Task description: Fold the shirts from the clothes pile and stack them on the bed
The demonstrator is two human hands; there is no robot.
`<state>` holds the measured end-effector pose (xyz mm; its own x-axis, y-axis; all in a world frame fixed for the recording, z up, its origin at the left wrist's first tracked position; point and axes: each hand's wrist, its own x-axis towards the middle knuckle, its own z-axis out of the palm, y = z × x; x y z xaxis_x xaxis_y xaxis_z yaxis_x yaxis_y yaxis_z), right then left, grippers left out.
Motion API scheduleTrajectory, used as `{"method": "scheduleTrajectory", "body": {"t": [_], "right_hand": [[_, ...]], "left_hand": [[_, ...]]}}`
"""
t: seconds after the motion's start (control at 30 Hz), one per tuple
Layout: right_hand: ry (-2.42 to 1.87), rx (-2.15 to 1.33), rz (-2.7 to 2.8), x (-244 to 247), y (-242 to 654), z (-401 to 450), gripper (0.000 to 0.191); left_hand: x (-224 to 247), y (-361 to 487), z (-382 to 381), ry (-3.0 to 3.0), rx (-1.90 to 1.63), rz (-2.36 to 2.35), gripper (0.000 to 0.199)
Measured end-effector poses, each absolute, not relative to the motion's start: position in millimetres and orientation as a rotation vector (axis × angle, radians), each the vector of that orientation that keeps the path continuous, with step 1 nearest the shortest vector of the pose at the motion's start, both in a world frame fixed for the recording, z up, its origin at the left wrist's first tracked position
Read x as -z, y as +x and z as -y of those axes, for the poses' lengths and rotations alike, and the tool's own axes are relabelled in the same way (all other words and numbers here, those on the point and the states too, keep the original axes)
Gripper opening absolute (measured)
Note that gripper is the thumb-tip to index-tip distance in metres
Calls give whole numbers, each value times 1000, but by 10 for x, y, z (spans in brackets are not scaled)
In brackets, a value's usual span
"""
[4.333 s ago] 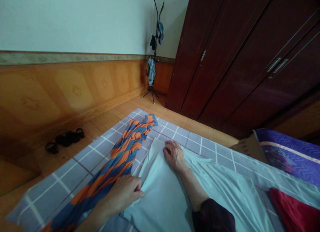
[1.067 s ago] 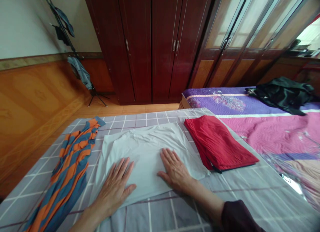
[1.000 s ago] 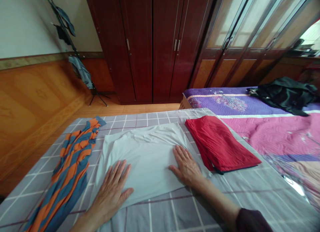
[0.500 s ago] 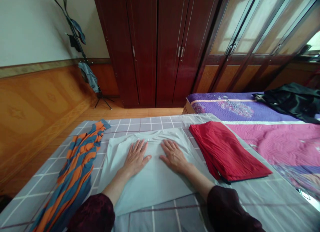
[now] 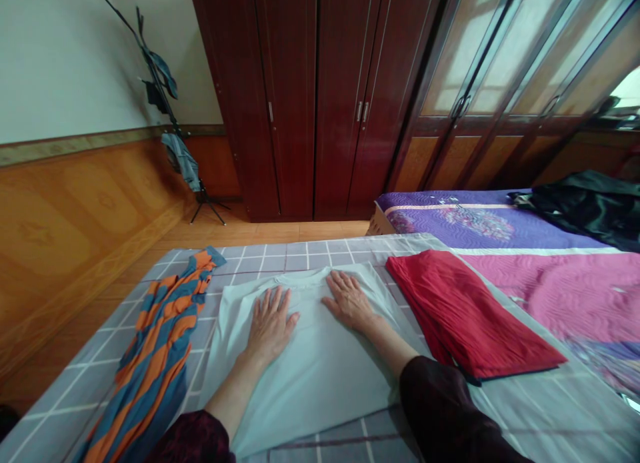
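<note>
A pale, whitish shirt (image 5: 305,376) lies spread on the grey checked bed cover (image 5: 350,443), its neckline at the far side. My left hand (image 5: 271,322) rests flat on the upper left part of the shirt, fingers spread. On the upper right part, near the neckline, lies my right hand (image 5: 349,300), palm down with its fingers a little apart. Neither hand grips the cloth. To the right of the shirt is a folded red garment (image 5: 470,310). An orange and blue striped garment (image 5: 160,356) lies bunched lengthwise on the left.
Beyond the bed stands a dark red wardrobe (image 5: 290,143), with a coat rack (image 5: 167,103) to its left holding a few items. On the right, a purple and pink quilt (image 5: 565,283) carries a dark garment (image 5: 590,206).
My right hand has slid slightly farther up the shirt toward the neckline. My left hand remains flat in nearly the same place. The view has tilted a little upward.
</note>
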<state>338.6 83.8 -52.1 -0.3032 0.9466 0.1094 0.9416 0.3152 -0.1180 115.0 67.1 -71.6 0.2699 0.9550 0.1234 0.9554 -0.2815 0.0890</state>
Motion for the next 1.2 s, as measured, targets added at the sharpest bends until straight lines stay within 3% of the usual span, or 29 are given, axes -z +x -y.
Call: {"method": "scheduleTrajectory", "body": {"t": [0.1,0.53,0.67,0.83,1.03,1.2], "right_hand": [[-1910,14,2284,505,3615,-906,63],[-1878,62,2338,578,4021,-630,59],[-2079,157,2115,552,4096,-442,58],[-1599,102,2488,651,4110,23,60],[-1841,204,2264,724,4343,254,59],[-1499,112,2469,563,3717,413,51]], "left_hand": [[745,1081,-734,-2437,220,1925,58],[712,945,-826,-2434,253,1883,60],[715,961,-823,-2436,243,1891,61],[729,944,-838,-2452,242,1900,61],[527,860,-681,-2486,187,1927,59],[348,1185,-192,-2782,244,1645,62]]}}
